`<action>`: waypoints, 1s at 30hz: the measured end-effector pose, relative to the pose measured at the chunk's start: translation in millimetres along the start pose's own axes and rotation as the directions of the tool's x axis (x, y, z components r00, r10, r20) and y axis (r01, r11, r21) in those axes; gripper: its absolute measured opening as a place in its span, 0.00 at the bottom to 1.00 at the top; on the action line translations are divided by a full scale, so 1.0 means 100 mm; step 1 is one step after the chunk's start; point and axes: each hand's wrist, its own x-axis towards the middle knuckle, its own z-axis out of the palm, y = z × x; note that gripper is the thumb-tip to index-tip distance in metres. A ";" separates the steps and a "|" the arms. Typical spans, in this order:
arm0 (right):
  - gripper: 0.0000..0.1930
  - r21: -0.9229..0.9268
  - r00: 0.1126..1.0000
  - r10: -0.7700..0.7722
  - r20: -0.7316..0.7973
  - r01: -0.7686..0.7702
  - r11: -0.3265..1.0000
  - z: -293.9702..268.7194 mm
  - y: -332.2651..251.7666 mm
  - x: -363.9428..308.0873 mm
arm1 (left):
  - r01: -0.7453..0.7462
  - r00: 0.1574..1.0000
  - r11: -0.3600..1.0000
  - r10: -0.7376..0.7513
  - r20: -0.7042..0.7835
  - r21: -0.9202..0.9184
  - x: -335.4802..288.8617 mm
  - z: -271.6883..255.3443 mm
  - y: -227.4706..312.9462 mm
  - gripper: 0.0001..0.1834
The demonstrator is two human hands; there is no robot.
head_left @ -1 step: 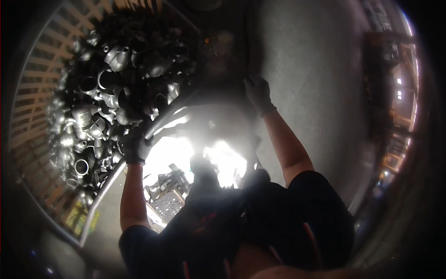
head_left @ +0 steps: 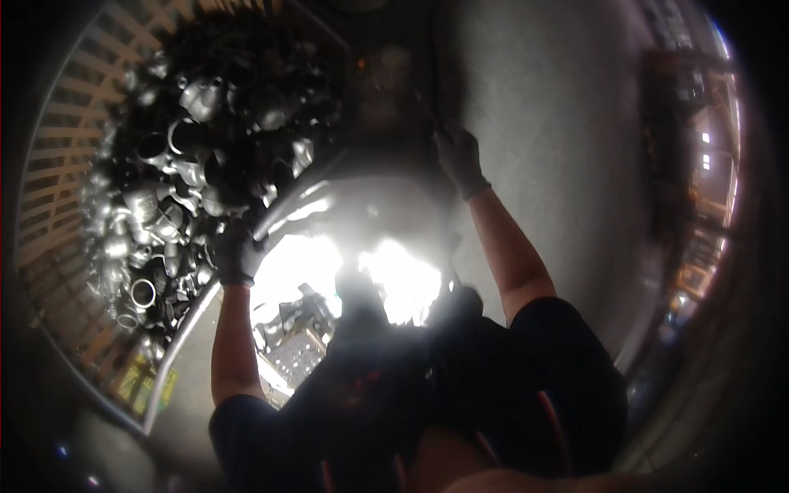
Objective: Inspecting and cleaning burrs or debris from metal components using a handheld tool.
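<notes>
My left hand (head_left: 237, 253), in a dark grey glove, is closed at the near right rim (head_left: 187, 329) of a large bin. Its fingers are partly lost in shadow against the metal pipe fittings (head_left: 201, 100) heaped in that bin. Farther out to the right, my gloved right hand (head_left: 460, 163) is raised with its fingers curled. A thin dark stick-like shape (head_left: 426, 107) extends from it, too dim to name. Between my hands lies a smooth grey curved surface (head_left: 374, 197), brightly lit at its near side.
Slatted light-brown walls (head_left: 62, 177) enclose the heap at left. Grey floor (head_left: 542, 164) stretches along the right. Below the glare, near my legs, sits a perforated tray (head_left: 297, 357) beside scattered dark pieces (head_left: 302, 316). Lit shelving (head_left: 699, 263) stands at the far right.
The view has shifted slightly. My right hand has turned a little, and the thin dark shape ahead of it shows more plainly. My left hand stays at the rim.
</notes>
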 end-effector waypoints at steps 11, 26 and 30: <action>0.14 0.397 0.900 0.380 0.212 -0.435 0.808 -0.51 0.56 -0.96 | -0.008 0.998 0.996 0.013 -0.055 0.084 0.03 0.03 0.00 0.18; 0.13 0.624 0.799 0.215 0.562 -0.580 0.523 -0.36 0.20 -0.12 | 0.588 0.800 0.796 -0.598 0.039 0.140 0.36 0.17 0.66 0.12; 0.12 0.668 0.841 0.040 0.540 -0.457 0.588 -0.07 0.22 0.22 | 0.672 0.721 0.715 -0.691 0.053 0.194 0.50 0.26 0.79 0.14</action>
